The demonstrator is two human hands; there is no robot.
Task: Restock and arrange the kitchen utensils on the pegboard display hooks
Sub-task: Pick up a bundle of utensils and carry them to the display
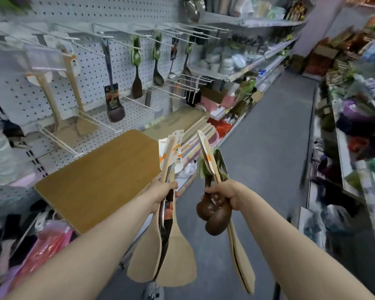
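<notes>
Early stage. Left hand (164, 194) grips a bunch of wooden spatulas (175, 252); right hand (224, 194) grips brown spoons (214, 215) plus more wooden ones, fingers clenched on both. Stock is out in the aisle, off the pegboard (117, 9). Some hooks (195, 78) are filled, several bare. Both handfuls are not yet hung.

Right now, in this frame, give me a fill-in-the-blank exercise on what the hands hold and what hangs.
The left hand grips a bundle of pale ____ spatulas, blades down.
The right hand grips a bundle including glossy ____ spoons.
On the pegboard, the hanging spatulas sit ____ of the dark utensils.
Missing: wooden; brown; left.
</notes>
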